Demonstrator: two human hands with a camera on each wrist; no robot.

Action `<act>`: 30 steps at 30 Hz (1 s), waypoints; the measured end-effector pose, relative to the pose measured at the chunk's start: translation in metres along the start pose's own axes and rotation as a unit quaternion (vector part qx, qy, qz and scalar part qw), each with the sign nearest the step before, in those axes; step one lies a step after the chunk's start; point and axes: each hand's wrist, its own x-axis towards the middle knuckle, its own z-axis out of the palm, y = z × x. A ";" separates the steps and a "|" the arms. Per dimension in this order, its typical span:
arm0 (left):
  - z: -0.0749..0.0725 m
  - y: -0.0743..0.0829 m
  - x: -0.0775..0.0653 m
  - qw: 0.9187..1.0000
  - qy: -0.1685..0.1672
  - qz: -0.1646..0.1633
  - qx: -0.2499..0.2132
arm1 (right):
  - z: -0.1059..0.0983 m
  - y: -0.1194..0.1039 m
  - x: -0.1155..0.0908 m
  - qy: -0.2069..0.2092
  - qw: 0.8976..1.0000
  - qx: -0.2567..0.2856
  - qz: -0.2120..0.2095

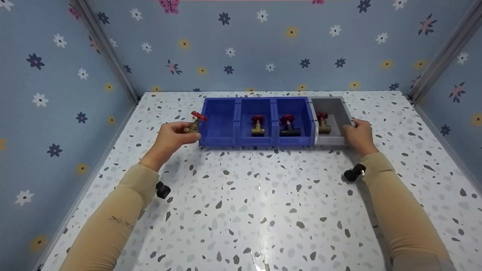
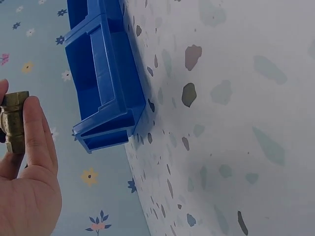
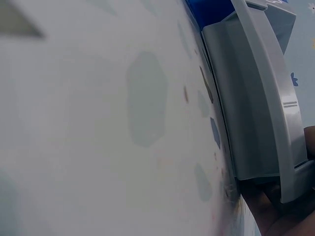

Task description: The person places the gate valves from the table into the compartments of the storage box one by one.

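Note:
My left hand (image 1: 169, 140) holds a brass valve with a red handwheel (image 1: 192, 127) just left of the leftmost blue bin (image 1: 220, 118). In the left wrist view the brass body of the valve (image 2: 14, 120) sits between thumb and fingers; its handwheel is out of sight there. My right hand (image 1: 360, 136) grips the right wall of the grey bin (image 1: 337, 128), thumb over the inner side. Another brass valve with a red handwheel (image 1: 324, 126) lies in that grey bin, at its left. The right wrist view shows the grey bin's front (image 3: 246, 98), with the fingers partly hidden behind it.
The middle blue bin (image 1: 256, 141) contains a brass valve (image 1: 258, 130) with a red handwheel. In the right blue bin (image 1: 295, 141) is a black-bodied valve (image 1: 290, 131), also red-wheeled. All bins stand side by side on the speckled table (image 1: 241, 203), near the flowered back wall (image 1: 263, 45).

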 end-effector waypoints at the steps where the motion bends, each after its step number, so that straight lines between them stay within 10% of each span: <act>1: 0.000 0.000 0.000 1.000 0.001 -0.001 -0.004 | 0.000 0.000 0.000 0.001 1.000 -0.001 -0.003; 30: 0.029 0.015 0.014 0.997 0.045 -0.031 -0.057 | -0.001 0.000 -0.001 -0.015 1.000 -0.007 0.020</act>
